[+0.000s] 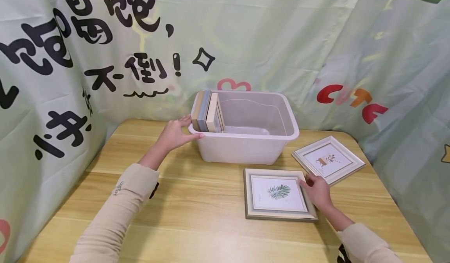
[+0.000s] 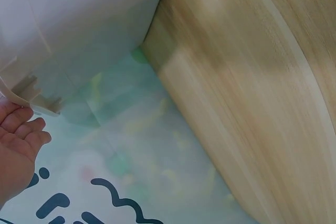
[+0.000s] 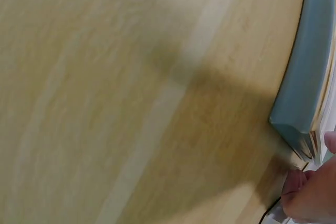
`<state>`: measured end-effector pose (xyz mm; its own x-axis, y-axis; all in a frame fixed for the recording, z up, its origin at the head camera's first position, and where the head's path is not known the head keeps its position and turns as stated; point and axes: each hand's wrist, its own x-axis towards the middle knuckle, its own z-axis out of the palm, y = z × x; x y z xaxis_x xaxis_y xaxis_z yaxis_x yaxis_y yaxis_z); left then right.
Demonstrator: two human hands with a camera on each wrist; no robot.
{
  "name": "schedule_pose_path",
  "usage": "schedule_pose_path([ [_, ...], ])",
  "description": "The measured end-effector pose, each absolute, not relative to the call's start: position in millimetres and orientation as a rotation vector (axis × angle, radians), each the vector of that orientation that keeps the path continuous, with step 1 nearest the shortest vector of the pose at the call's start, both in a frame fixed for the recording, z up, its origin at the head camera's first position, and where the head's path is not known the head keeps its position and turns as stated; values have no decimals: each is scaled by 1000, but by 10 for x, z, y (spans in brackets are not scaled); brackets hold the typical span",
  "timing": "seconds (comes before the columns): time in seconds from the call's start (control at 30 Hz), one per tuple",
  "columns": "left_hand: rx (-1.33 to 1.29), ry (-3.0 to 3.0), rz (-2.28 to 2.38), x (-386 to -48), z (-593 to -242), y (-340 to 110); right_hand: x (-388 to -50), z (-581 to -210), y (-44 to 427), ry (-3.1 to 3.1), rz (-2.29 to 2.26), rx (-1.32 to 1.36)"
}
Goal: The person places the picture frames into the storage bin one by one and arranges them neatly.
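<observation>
A leaf-print frame (image 1: 279,192) was laid face up on the table, in front of the bin and toward its right. Its right edge was pinched by the right hand (image 1: 318,192), the thumb being placed on the upper face and the fingers curled at the outer side; whether that edge was raised at all could not be told. Just beyond, a second frame (image 1: 328,159), printed with a small orange-brown motif, was set at an angle, its near corner partly covered by the right hand.

The front left corner of the pale plastic bin (image 1: 242,150) was gripped by the left hand (image 1: 174,133), with the thumb laid along the front rim and the fingers bent at the left side. Inside the bin, a row of upright frames (image 1: 204,112), coloured tan, blue-grey and cream, was stood together against the left wall, while bare floor was left to their right.

Both forearms were covered by beige sleeves (image 1: 110,216). The wood-grain table (image 1: 197,208) was backed by a pale green cloth (image 1: 281,40), on which black characters and coloured letters were printed.
</observation>
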<state>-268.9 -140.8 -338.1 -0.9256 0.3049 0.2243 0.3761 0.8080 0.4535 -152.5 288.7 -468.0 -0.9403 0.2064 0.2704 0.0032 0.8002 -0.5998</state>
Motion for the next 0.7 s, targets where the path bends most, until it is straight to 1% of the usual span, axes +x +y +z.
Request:
schedule_pose_path([
  [0.23,-542,-2848,-782,-2692,-3386,-1405,-1552,-4693,2875,-2761,955,-262],
  [0.4,-536,-2849,-791,-2692,-3387,-1402,-1546,-4678,2840,-2759,1004,-255],
  [0.7,-520,-2852,-812,-2674,-3382,-1397,-1543,-4627,2785,-2753,919,-220],
])
